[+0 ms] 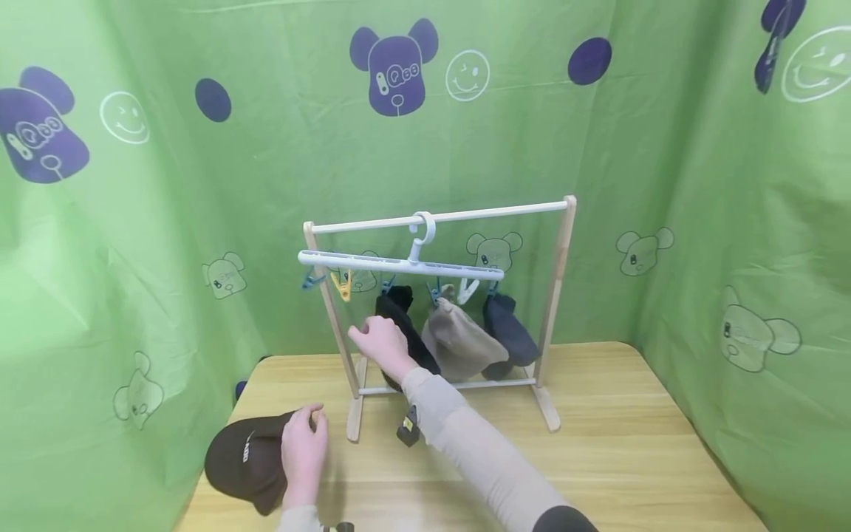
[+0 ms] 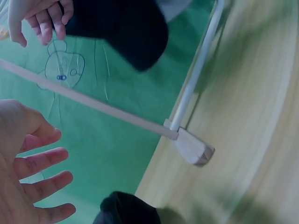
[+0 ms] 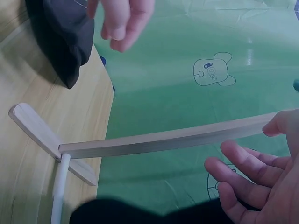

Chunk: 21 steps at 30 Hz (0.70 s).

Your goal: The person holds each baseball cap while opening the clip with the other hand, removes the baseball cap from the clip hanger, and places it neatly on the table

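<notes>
A dark brown cap (image 1: 242,458) with white lettering lies on the table at the front left. My left hand (image 1: 306,447) is right beside it, and in the left wrist view its fingers (image 2: 46,184) are spread with nothing between them. My right hand (image 1: 382,343) is raised in front of a black cap (image 1: 415,343) that hangs from a clip. Its fingers (image 3: 254,189) are loosely bent and hold nothing in the right wrist view. Further along the light blue clip hanger (image 1: 399,264) hang a beige cap (image 1: 459,343) and a dark blue-grey cap (image 1: 510,332).
The hanger hooks over the white top rail (image 1: 499,212) of a wooden rack (image 1: 561,273). At its left end dangle a blue clip (image 1: 312,281) and a yellow clip (image 1: 343,285); a white clip (image 1: 467,290) is further right. Green curtain (image 1: 279,162) surrounds the wooden table (image 1: 612,443).
</notes>
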Motion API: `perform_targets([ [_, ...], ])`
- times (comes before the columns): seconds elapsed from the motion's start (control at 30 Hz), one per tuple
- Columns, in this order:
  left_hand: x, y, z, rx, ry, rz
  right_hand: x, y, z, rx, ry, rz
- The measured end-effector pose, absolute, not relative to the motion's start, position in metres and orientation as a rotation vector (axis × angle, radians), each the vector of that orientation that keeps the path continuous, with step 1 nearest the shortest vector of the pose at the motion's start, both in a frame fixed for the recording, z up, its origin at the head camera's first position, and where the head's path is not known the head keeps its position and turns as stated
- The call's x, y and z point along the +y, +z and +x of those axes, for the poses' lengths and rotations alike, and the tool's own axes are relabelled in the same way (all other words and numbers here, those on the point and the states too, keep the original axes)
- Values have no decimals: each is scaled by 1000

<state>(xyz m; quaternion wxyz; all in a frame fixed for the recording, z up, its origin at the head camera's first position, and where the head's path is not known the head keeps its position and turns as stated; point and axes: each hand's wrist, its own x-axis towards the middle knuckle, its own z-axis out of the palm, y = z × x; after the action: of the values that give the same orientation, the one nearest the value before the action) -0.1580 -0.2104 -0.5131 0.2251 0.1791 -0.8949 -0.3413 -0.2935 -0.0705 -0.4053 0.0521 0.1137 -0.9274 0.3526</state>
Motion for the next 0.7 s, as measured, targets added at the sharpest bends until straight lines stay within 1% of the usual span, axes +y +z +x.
perform_targets([
  [0.27,-203,-506,-165,-2443,-1014,436,-63,-403,-290,-2781,1088,404],
  [0.47,-200,-507,-170,-2442,-1018,387,-58,-399,-287,-2734,1188,463],
  [0.7,-194,-503,-174,-2421,-1041,361,-48,-393,-286,-2720,1235,475],
])
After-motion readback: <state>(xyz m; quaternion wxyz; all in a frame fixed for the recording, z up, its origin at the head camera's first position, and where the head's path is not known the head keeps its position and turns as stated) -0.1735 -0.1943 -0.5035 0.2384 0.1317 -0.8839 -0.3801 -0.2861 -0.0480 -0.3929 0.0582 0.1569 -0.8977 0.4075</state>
